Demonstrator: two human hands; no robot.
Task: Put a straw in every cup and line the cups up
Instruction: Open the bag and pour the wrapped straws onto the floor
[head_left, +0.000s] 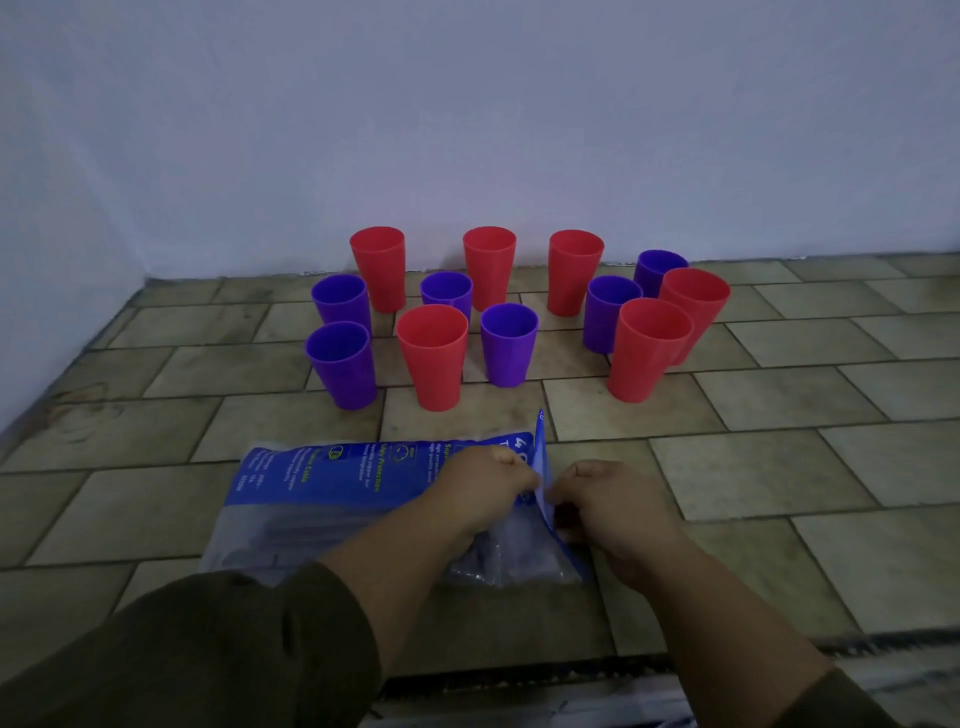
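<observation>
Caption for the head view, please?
A blue bag pinched at its end by left hand and right hand; red cups and purple cups stand scattered on tiled floor, strawless.

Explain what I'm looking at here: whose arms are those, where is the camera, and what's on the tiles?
No machine here: a person works with bare hands. The one picture comes from a camera worn on their head, looking forward and down. On the tiled surface stand six red cups and six purple cups, scattered, none showing a straw. Nearer lies a blue and clear plastic bag. The left hand and right hand both pinch its raised flap at its right end. Its contents are too blurred to name.
</observation>
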